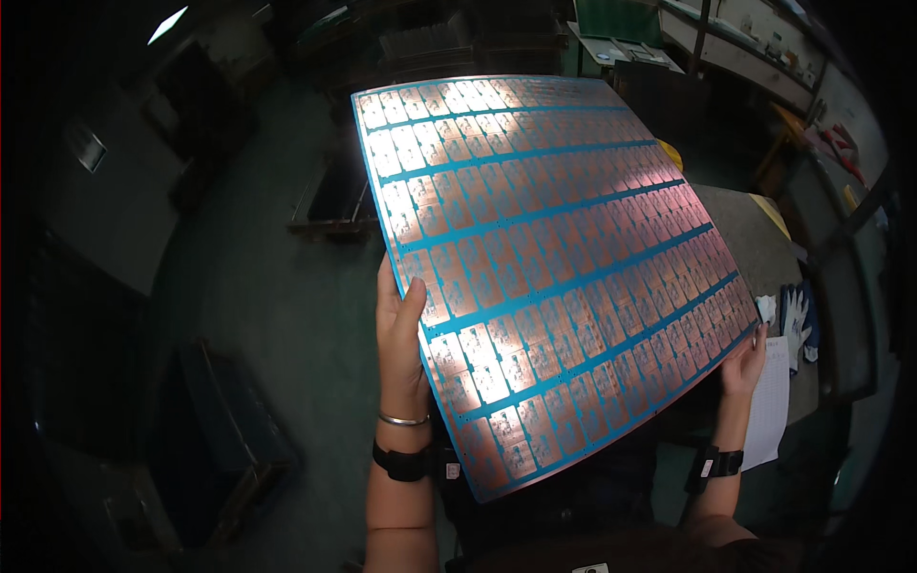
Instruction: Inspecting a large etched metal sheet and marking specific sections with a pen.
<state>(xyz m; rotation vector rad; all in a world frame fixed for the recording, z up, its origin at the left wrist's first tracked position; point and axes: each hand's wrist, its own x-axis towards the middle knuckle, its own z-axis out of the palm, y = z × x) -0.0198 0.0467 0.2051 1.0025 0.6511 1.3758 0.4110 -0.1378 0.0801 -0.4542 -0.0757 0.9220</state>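
A large circuit board panel (564,248) fills the middle of the head view, held up at a tilt. Its face carries rows of small copper-coloured rectangles with blue strips between them, and light glares off its left and upper parts. My left hand (401,320) grips the left edge, thumb on the face and fingers behind, mostly hidden. My right hand (743,363) holds the panel near its right lower corner; the fingers there are partly hidden by the edge. Both wrists wear black bands, and a metal bangle circles the left one.
At the right stands a grey table (755,229) with a white glove (795,320) and a sheet of paper (767,406) at its edge. A dark cart-like object (224,430) stands on the floor at lower left. Shelving (755,48) lines the far right.
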